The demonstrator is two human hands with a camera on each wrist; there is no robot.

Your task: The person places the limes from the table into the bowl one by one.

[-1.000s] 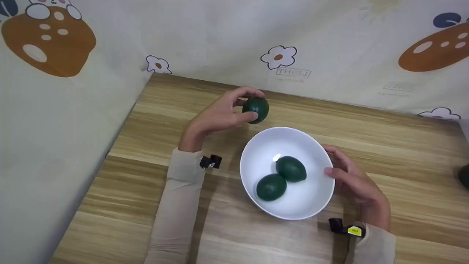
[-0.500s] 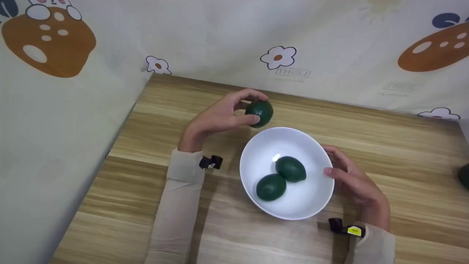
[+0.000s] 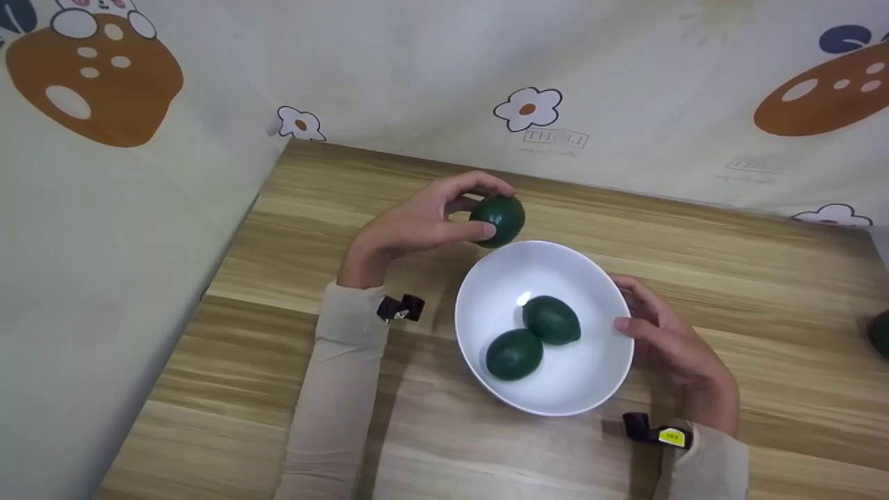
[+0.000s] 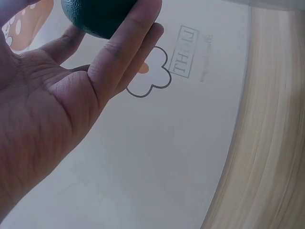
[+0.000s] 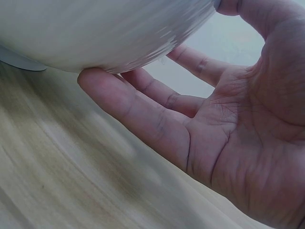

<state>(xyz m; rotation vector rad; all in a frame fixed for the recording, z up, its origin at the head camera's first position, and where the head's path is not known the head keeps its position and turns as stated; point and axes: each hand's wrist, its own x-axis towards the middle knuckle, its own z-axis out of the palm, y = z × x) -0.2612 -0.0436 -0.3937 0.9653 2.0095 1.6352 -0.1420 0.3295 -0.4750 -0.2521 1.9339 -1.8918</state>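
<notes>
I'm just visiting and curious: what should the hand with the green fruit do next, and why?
Probably the left hand should ease the green fruit over the white bowl: it's held near the bowl's far edge, two similar fruits lie inside with space beside them, and the right hand holds the bowl.

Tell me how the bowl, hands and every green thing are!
Round white bowl: open side up.
Two dark green oval fruits: inside the bowl.
Third dark green oval fruit: held outside.
Left hand: pinching the third fruit.
Right hand: gripping the bowl.
Dark green thing: cut off, unclear.
</notes>
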